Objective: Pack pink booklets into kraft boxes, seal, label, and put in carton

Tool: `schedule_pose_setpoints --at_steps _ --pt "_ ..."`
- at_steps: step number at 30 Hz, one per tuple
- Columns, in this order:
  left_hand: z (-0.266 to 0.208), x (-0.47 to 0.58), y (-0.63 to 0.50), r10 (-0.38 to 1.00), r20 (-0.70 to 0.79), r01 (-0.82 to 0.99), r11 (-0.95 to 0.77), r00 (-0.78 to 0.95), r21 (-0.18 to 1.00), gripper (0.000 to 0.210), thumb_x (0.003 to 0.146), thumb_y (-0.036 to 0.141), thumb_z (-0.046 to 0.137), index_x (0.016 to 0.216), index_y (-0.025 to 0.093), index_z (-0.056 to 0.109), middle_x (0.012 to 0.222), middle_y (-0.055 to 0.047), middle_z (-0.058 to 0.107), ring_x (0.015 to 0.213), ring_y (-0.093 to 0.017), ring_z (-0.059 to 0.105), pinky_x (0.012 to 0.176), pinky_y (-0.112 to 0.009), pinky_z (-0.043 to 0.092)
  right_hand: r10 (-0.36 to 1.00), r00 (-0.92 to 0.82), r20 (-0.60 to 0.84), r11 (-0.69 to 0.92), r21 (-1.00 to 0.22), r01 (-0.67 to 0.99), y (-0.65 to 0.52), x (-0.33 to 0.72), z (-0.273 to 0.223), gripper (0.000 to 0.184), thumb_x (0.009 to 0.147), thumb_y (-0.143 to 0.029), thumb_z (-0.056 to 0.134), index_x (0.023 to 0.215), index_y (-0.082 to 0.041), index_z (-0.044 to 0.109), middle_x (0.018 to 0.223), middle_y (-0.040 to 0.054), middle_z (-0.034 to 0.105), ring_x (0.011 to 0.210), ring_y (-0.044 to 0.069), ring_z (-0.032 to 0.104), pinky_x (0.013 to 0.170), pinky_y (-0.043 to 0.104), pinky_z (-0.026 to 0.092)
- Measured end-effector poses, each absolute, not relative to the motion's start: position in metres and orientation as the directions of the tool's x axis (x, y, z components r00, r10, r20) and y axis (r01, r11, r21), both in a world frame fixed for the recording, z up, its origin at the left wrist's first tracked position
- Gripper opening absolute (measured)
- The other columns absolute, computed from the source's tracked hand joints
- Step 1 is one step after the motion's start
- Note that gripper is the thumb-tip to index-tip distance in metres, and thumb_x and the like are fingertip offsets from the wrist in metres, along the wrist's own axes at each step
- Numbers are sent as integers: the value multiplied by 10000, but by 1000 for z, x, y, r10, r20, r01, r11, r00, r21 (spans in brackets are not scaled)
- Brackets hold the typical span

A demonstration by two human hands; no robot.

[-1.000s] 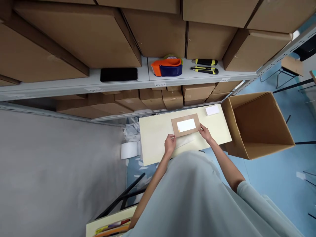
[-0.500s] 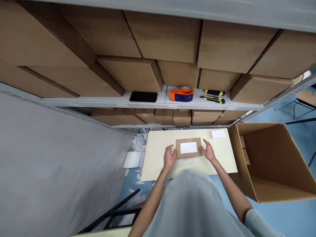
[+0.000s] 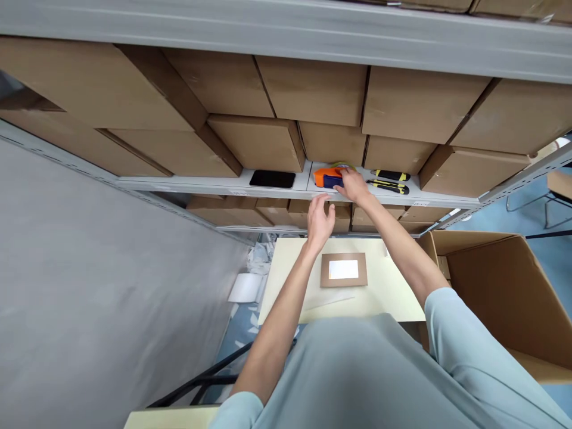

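On the grey shelf, my right hand [image 3: 353, 184] has its fingers round the right end of an orange and blue tape dispenser [image 3: 326, 177]. My left hand [image 3: 320, 221] hangs just below the shelf edge, its fingers apart and holding nothing. A flat brown cardboard box [image 3: 325, 270] with a white label [image 3: 344, 269] lies on the cream table [image 3: 286, 268], below both hands.
Utility knives [image 3: 388, 182] lie right of the dispenser, and a black phone [image 3: 272, 179] lies left. Cardboard boxes [image 3: 313, 89] fill the shelves [image 3: 286, 53]. A large open carton [image 3: 496, 280] stands right of the table; a grey wall [image 3: 111, 286] is at left.
Both hands have left the labelled box and risen toward the shelf. My right hand has taken hold of the tape dispenser. The box stays on the table.
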State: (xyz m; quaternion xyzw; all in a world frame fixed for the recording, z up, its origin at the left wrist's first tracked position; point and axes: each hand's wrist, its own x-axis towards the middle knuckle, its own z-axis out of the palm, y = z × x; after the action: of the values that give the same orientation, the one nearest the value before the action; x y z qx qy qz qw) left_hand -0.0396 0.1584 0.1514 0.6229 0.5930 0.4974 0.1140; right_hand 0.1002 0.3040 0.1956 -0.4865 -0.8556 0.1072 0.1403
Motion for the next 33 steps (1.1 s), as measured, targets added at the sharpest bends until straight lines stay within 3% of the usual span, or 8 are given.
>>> schedule_pose_setpoints --at_steps 4,8,12,15,19,22,26,33 --pt "152 -37 139 865 465 632 -257 -186 731 266 1026 221 588 1269 242 693 1398 -131 705 1354 -283 671 1180 -467 553 867 -499 -7 487 -208 848 322 83 193 609 1019 -429 755 1429 -1 613 1402 321 714 1347 415 675 1282 597 356" --pt "160 -47 132 871 451 629 -240 -197 739 258 1029 210 587 1259 242 698 1401 -129 699 1360 -291 667 1204 -478 531 886 -462 -41 455 -112 883 326 70 193 595 1002 -481 779 1364 -23 667 1259 291 796 1209 395 758 1264 576 366" --pt "162 -56 121 872 426 611 -203 -244 765 253 1036 224 587 1263 234 698 1401 -135 700 1365 -290 663 1206 -483 531 892 -449 -59 442 -97 892 319 69 195 555 1029 -479 743 1325 -16 669 1259 309 792 1234 411 753 1258 572 353" --pt "154 -57 99 881 394 586 -179 -263 790 248 1044 236 580 1264 235 694 1404 -136 705 1362 -281 666 1197 -480 542 859 -509 49 509 -172 843 295 85 190 595 1066 -531 679 1340 -4 641 1203 316 793 1219 435 744 1234 596 389" --pt "132 -52 51 901 327 507 -148 -286 849 247 1065 264 567 1279 248 690 1394 -131 714 1358 -266 673 1166 -470 568 846 -513 141 524 -389 757 222 127 169 704 1067 -662 618 1419 -52 597 1155 274 786 1203 451 731 1131 600 513" --pt "114 -42 14 931 222 450 -72 -291 890 259 1061 274 573 1296 250 679 1382 -129 720 1359 -267 678 1133 -470 590 886 -463 6 399 -519 756 148 162 147 707 1024 -706 672 1422 -124 613 1192 243 785 1160 445 752 1000 548 597" --pt "95 -27 -22 957 93 402 27 -276 915 295 1077 334 581 1346 243 660 1407 -137 708 1361 -264 678 1127 -463 602 889 -412 -201 205 -631 749 61 195 112 571 960 -632 802 1324 -209 680 1165 167 805 1097 401 784 936 494 627" --pt "80 -19 -39 996 -21 377 53 -87 925 325 1098 432 581 1312 232 721 1350 -119 734 1228 -235 736 1066 -403 630 854 -336 -398 22 -617 787 -10 224 74 524 935 -607 839 1275 -236 691 1101 136 809 1050 392 801 892 480 631"
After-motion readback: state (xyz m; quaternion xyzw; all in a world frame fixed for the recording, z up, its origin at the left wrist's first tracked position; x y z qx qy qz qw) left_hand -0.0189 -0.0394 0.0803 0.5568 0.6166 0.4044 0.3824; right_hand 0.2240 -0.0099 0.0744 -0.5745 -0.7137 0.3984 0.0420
